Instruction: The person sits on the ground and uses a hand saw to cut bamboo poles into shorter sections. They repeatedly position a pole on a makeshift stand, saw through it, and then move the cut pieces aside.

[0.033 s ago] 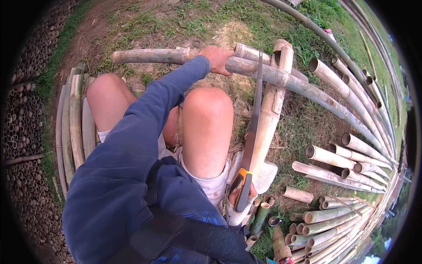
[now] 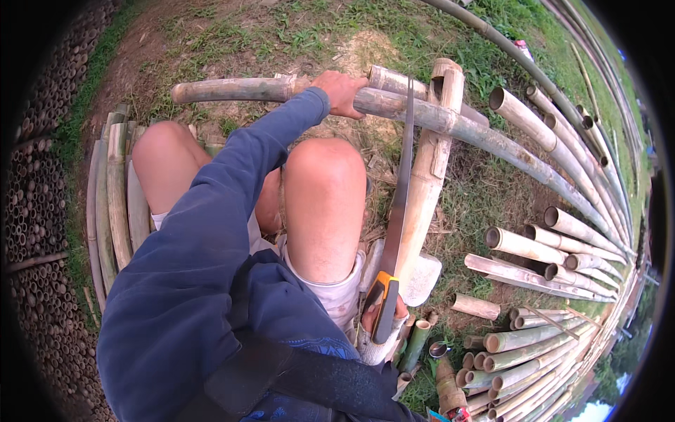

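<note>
My left hand (image 2: pixel 341 93) is wrapped over a long greenish-grey bamboo pole (image 2: pixel 492 137) that runs from the left across to the far right. Low in the view, my right hand (image 2: pixel 399 309) grips the yellow-and-black handle of a handsaw (image 2: pixel 397 228). The saw's long blade points away from me and crosses over the pole to the right of my left hand. I cannot tell whether its teeth touch the bamboo. The pole lies across a thick upright bamboo post (image 2: pixel 427 169), near a notch at its top. A shorter bamboo piece (image 2: pixel 397 83) shows behind the pole.
Cut bamboo tubes (image 2: pixel 520 246) and a pile of poles (image 2: pixel 513 342) lie to the right. More lengths (image 2: pixel 116 197) lie left of my knees, beside stacked bamboo ends (image 2: pixel 35 176). A pale block (image 2: pixel 423 280) sits by the post's foot. A short offcut (image 2: pixel 476 307) lies on the grass.
The whole scene has slid slightly left in the view. My hands, the saw and the pole keep nearly the same places relative to each other.
</note>
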`<state>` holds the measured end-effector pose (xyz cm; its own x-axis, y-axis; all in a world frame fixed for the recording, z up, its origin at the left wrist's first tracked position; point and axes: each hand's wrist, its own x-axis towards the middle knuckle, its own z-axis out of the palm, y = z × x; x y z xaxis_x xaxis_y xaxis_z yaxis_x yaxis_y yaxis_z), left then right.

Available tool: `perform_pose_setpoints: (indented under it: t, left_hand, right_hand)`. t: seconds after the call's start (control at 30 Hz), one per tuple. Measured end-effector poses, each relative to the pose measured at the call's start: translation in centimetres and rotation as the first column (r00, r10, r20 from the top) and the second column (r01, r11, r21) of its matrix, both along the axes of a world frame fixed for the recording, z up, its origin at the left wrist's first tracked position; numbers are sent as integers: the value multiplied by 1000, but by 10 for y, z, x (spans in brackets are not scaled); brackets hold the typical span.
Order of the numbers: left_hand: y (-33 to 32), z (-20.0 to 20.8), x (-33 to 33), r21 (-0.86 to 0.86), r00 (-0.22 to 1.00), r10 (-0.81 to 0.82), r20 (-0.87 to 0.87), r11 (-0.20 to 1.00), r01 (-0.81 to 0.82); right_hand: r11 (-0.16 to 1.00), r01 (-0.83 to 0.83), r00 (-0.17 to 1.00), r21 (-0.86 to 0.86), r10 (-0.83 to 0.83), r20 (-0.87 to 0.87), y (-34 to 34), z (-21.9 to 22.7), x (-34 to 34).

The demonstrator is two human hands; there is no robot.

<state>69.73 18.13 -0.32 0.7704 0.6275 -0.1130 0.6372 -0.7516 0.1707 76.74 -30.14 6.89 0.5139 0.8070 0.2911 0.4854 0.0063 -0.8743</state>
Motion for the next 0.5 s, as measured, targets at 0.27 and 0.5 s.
perform_pose_setpoints:
  t: [0.27, 0.5]
  left_hand:
    - [-2, 10, 5, 21, 999, 27, -46, 999, -26]
    - [-3, 12, 6, -10, 999, 6, -37, 1000, -7]
  right_hand:
    - [989, 80, 991, 123, -65, -120, 232, -36, 68]
    - [978, 142, 973, -153, -166, -163, 39, -29, 4]
